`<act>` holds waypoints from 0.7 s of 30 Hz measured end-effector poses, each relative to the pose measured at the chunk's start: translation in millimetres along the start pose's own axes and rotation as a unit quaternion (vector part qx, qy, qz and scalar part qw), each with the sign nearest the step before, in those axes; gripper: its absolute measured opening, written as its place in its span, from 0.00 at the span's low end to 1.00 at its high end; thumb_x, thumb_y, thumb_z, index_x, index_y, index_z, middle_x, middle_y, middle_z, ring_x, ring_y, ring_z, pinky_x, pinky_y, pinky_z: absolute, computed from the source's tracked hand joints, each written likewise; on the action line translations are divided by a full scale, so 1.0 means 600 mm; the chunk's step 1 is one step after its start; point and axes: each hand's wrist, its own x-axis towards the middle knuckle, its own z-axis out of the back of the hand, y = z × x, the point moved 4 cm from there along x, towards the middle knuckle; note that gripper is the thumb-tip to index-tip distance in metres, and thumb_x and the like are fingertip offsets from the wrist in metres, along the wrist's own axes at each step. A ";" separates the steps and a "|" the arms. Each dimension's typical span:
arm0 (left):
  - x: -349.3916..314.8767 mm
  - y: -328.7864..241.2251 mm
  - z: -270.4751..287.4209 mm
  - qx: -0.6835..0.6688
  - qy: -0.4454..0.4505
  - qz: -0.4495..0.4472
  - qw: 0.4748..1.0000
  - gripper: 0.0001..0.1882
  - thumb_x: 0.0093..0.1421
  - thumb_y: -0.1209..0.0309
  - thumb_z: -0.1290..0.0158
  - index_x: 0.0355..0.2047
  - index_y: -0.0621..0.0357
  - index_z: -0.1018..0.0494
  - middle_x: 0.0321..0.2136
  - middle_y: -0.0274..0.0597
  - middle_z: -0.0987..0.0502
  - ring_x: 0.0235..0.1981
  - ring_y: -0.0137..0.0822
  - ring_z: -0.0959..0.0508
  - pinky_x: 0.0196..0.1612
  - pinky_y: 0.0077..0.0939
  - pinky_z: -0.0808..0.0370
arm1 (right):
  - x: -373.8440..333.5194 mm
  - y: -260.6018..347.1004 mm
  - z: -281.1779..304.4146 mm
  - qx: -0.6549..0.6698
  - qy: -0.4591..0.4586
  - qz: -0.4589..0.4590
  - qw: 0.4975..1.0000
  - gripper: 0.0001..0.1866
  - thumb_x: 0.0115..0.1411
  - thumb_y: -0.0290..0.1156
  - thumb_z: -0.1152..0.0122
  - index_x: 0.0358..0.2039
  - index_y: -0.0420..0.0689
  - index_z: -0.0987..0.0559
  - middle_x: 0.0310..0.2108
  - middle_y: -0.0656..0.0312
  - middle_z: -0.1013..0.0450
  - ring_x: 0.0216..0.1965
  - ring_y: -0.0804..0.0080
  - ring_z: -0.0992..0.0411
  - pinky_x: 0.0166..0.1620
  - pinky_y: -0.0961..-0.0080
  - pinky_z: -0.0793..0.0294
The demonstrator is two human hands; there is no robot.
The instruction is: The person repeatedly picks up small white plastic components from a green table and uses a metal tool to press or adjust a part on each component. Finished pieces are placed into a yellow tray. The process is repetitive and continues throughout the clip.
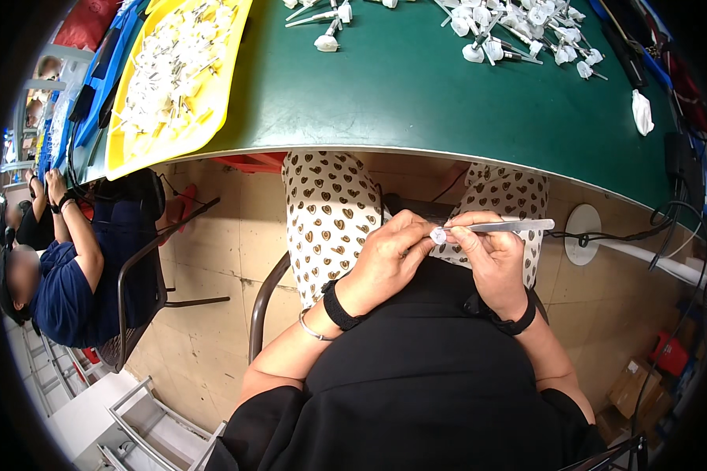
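Observation:
Over my lap, my left hand point(393, 250) pinches a small white round-headed plastic piece point(438, 235) between thumb and fingertips. Close beside it, my right hand point(487, 250) is closed around slim silver tweezers point(518, 226). Their broad end sticks out to the right, and their tips meet the white piece; fingers hide exactly where they touch. On the green table point(385, 102) ahead lies a heap of similar white pieces with thin stems point(518, 27). A few more loose white pieces point(327, 42) are nearer the middle.
A yellow tray point(232, 86) full of such pieces stands at the table's left. A crumpled white scrap point(642, 112) lies near the right edge, by black cables point(675, 188). At left a seated co-worker point(71, 275) works beside a chair point(161, 275).

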 end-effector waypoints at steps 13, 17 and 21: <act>-0.004 -0.005 0.001 0.020 0.012 0.001 1.000 0.10 0.60 0.82 0.41 0.43 0.62 0.20 0.34 0.44 0.22 0.34 0.44 0.19 0.37 0.33 0.22 | 0.005 0.017 -0.002 -0.155 0.035 0.067 0.985 0.04 0.65 0.20 0.37 0.37 0.33 0.18 0.33 0.59 0.21 0.31 0.75 0.23 0.35 0.78 0.24; -0.005 -0.002 -0.001 0.008 0.003 -0.005 1.000 0.10 0.61 0.82 0.41 0.43 0.63 0.20 0.34 0.45 0.22 0.34 0.43 0.19 0.37 0.32 0.22 | 0.005 0.022 -0.003 -0.182 0.042 0.095 0.978 0.04 0.65 0.21 0.37 0.38 0.34 0.18 0.34 0.58 0.21 0.31 0.74 0.24 0.35 0.78 0.24; 0.001 -0.004 0.000 -0.017 0.001 -0.003 1.000 0.10 0.61 0.82 0.41 0.43 0.64 0.20 0.35 0.45 0.22 0.34 0.42 0.19 0.37 0.31 0.22 | -0.002 0.003 0.003 -0.049 -0.011 0.052 0.997 0.04 0.65 0.22 0.36 0.39 0.35 0.18 0.36 0.58 0.21 0.33 0.74 0.24 0.36 0.77 0.24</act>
